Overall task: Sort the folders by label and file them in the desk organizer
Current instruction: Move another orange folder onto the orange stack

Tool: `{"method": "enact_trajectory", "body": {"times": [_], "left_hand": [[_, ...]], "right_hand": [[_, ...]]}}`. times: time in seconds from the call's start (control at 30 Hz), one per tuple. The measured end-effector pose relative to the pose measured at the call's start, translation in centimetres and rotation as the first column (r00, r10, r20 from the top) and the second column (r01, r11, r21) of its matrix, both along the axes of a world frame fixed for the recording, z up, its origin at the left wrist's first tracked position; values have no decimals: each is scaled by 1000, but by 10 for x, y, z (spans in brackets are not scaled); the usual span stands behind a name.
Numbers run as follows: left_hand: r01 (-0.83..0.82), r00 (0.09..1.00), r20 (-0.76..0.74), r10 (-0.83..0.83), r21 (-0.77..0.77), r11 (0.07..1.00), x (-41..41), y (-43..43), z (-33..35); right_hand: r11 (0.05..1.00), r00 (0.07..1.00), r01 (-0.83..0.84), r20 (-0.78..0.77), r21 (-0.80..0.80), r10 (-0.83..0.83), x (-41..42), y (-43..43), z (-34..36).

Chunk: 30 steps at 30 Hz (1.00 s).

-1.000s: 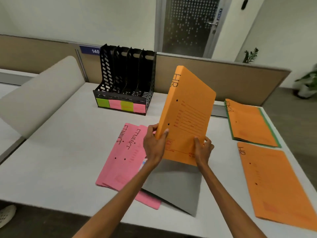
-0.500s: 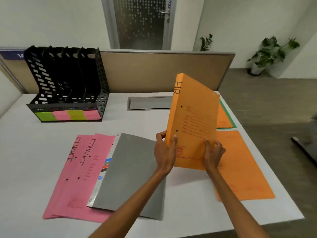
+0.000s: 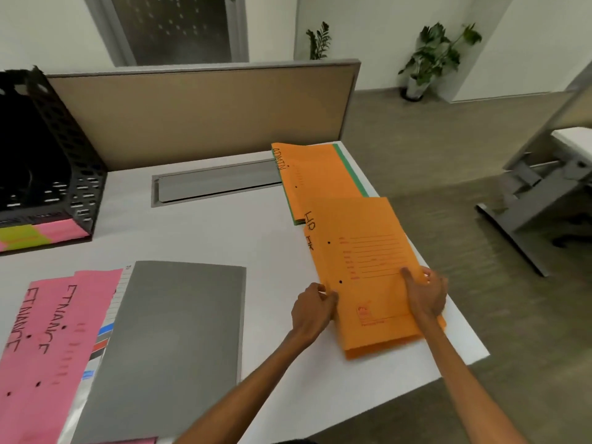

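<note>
We see both hands at the near right of the worktop (image 3: 224, 232), on an orange HR folder (image 3: 368, 267) that lies flat there. The left hand (image 3: 312, 307) pinches the folder's left edge, with curled fingers and the thumb tip on the cover. The right hand (image 3: 426, 294) lies on the cover near the right edge, thumb stretched across the printed lines. Its fingers are bent at the edge and blurred, so we cannot tell whether they hook under the folder or only press on it.

A second "HR" mark shows just beside the first, and layered orange edges show at the near end, so another orange sheet lies under this folder. Most of it is hidden.

Just beyond, touching or slightly overlapped, the ADMIN folder (image 3: 314, 174) rests on a green folder (image 3: 350, 169), of which only a strip along the right side and a thin line on the left show.

At the near left, a grey folder (image 3: 173, 331) covers part of a tabbed sheet and overlaps the pink FINANCE folders (image 3: 48, 331), which the left edge cuts off.

The black desk organizer (image 3: 41, 174) stands at the far left, well apart from the hands. It is cut off by the frame and its slots are too dark to read. Yellow-green and pink labels (image 3: 38, 233) show at its base.
</note>
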<state>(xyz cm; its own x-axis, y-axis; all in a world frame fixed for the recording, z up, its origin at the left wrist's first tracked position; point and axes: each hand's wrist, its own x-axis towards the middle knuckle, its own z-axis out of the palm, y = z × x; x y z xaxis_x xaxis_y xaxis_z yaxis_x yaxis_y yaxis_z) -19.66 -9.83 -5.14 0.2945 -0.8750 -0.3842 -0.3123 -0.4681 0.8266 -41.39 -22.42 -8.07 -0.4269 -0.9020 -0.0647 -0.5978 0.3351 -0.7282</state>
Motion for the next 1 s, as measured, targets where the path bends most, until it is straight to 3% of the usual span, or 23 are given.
{"method": "enact_trajectory", "body": {"times": [0.1, 0.2, 0.33, 0.47, 0.67, 1.0], "left_hand": [[100, 982, 144, -123, 160, 982, -3, -9, -5], [163, 967, 151, -204, 244, 956, -1, -16, -7], [191, 948, 198, -248, 266, 945, -1, -24, -9], [211, 923, 255, -288, 292, 933, -2, -30, -9], [234, 854, 426, -299, 199, 952, -8, -28, -9], [94, 959, 266, -94, 16, 995, 11, -17, -13]], "right_hand": [[999, 1000, -22, -18, 31, 22, -6, -2, -12], [997, 992, -38, -117, 73, 46, -4, -3, -21], [998, 977, -33, -207, 50, 43, 0, 3, -28], [991, 954, -137, -267, 9, 134, 14, 8, -30], [979, 953, -198, -243, -41, 182, 33, 15, -33], [961, 947, -258, -223, -97, 232, 54, 17, -25]]}}
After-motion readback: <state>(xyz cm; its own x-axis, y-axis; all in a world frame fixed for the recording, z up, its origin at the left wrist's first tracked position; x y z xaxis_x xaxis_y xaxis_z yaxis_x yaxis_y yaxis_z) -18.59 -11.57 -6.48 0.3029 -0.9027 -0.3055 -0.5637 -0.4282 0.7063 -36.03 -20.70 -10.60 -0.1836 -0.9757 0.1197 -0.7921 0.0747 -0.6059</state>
